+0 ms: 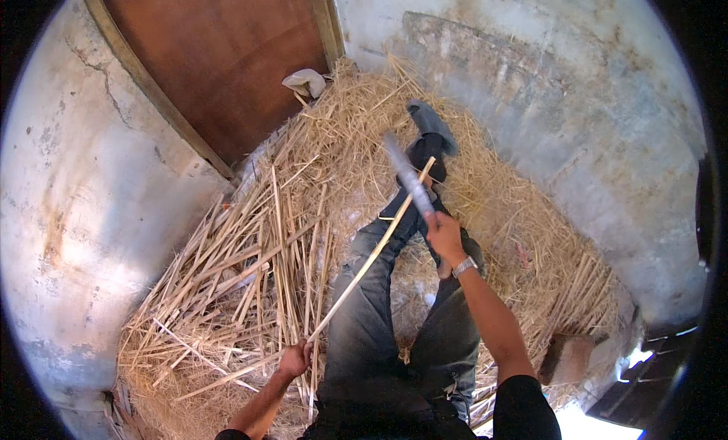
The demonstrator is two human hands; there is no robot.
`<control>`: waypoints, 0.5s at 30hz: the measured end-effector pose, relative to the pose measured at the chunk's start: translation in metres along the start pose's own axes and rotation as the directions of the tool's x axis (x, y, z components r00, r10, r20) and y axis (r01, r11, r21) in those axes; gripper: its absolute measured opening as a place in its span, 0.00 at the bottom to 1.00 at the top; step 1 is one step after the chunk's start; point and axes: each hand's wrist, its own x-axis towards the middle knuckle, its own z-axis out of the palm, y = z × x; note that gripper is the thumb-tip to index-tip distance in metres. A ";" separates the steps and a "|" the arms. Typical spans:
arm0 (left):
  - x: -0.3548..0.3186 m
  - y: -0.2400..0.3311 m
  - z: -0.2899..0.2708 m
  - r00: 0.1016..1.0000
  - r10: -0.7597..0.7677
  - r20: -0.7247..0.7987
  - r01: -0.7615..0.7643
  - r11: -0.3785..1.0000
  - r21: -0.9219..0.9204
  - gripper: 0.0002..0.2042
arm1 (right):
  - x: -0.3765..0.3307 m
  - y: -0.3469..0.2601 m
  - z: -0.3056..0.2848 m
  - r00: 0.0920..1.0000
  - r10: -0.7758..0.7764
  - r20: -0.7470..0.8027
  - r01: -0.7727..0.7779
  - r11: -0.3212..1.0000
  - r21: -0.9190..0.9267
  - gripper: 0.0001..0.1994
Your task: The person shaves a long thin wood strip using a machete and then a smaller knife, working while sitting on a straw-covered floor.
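Note:
My left hand (296, 358) is closed round the near end of a long pale bamboo strip (362, 271). The strip slants up and right across my outstretched legs (356, 319), its far end by my feet. In my right hand (446, 237), with a metal-banded watch (465, 266) at the wrist, is a long grey-bladed knife (408, 174), smeared by motion. The blade crosses close to the strip's upper part; whether they touch I cannot tell. My fingers hide the knife's handle.
Many split bamboo strips (265, 250) lie heaped on the left, with thin shavings (523, 212) over the floor. A brown door (220, 53) and pale worn walls (546, 83) stand around. A whitish sack-like thing (305, 83) sits by the door, and a brick-like block (566, 359) at lower right.

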 end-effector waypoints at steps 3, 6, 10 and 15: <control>0.018 0.018 0.000 0.998 -0.053 0.043 0.052 0.998 0.020 0.15 | -0.005 0.005 0.014 0.998 0.025 -0.062 -0.022 0.999 0.041 0.19; 0.028 0.043 -0.012 1.000 -0.005 -0.018 0.004 0.999 -0.051 0.17 | -0.062 -0.006 0.038 0.962 -0.225 0.152 0.230 0.973 -0.017 0.19; 0.026 0.041 -0.017 1.000 0.000 -0.014 -0.001 0.998 -0.056 0.17 | -0.044 -0.024 0.006 0.968 -0.171 0.181 0.171 0.985 0.014 0.20; 0.045 0.056 -0.005 1.000 0.010 -0.020 -0.012 0.997 -0.075 0.16 | -0.018 -0.006 0.011 0.994 -0.055 -0.092 0.064 0.993 0.101 0.20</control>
